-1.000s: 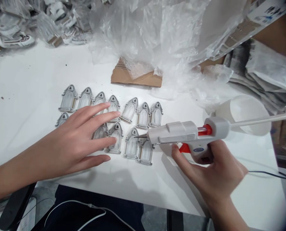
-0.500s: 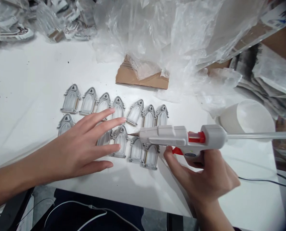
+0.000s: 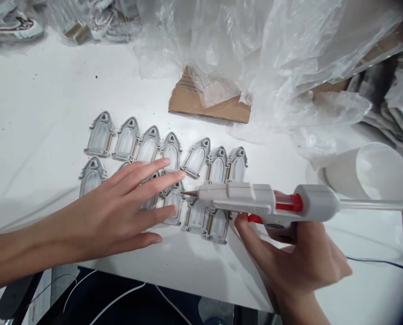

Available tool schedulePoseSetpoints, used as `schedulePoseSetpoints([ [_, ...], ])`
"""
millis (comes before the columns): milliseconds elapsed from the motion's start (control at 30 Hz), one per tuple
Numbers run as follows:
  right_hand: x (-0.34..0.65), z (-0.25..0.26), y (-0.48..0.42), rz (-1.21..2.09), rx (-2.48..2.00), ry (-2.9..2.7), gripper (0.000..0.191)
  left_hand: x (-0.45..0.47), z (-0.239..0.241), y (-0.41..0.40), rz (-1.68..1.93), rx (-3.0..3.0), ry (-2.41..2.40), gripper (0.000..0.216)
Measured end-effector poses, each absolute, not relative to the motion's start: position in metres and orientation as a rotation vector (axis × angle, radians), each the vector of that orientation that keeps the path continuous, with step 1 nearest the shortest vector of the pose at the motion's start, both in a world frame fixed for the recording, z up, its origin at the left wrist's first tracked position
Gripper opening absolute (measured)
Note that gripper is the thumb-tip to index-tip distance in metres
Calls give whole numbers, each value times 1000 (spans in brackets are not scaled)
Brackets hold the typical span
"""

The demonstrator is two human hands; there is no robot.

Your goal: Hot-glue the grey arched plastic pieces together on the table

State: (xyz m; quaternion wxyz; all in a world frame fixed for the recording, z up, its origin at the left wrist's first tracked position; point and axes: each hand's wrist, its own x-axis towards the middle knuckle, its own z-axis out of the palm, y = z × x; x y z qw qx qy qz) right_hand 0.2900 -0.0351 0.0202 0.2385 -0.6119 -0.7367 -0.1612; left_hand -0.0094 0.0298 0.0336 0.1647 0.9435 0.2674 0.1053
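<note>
— In the head view, what do we see at the middle of the frame?

— We see the left hand (image 3: 115,216) lying flat over the lower row of grey arch-shaped pieces (image 3: 100,135), which sit in two rows on the white table (image 3: 35,99). Its grip is wide: the fingers (image 3: 154,164) are spread, pressing on the pieces and closed on nothing.

— And to the right of it?

— The right hand (image 3: 303,257) comes up from the lower right. We see its grip wrapped around the handle of a grey glue gun (image 3: 252,201), with the forefinger at the red trigger (image 3: 255,219). The gun lies almost level across the frame, and its nozzle (image 3: 189,194) points left over the lower row, just beside the left fingertips. We cannot tell whether the tip touches a piece.

— What trails behind the gun?

— A pale glue stick (image 3: 377,206) runs out of its back to the right edge, and a dark cable (image 3: 377,261) crosses the table at lower right.

— What else do we find?

— A white cup (image 3: 374,171) lies on its side at right. Crumpled clear plastic film (image 3: 262,45) fills the top, with a scrap of cardboard (image 3: 194,101) under its edge. Bagged pieces (image 3: 15,27) lie at upper left.
</note>
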Motion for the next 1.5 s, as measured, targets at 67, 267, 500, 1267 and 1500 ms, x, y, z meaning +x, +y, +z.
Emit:
schedulePoseSetpoints([
  [67, 291, 20, -36, -476, -1705, -2011, 32, -8, 32, 29, 285, 2677, 766, 36],
  [267, 292, 20, -38, -491, -1752, -1989, 36, -8, 28, 30, 269, 2676, 770, 39],
  [500, 289, 22, -37, -465, -1759, -1964, 40, -10, 29, 31, 259, 2707, 749, 38],
  [1267, 300, 26, -37, -737, -1825, -1870, 35, 0, 15, 33, 291, 2800, 822, 43],
  [1500, 302, 22, -42, -689, -1862, -1864, 39, -2, 21, 33, 374, 2814, 785, 34],
])
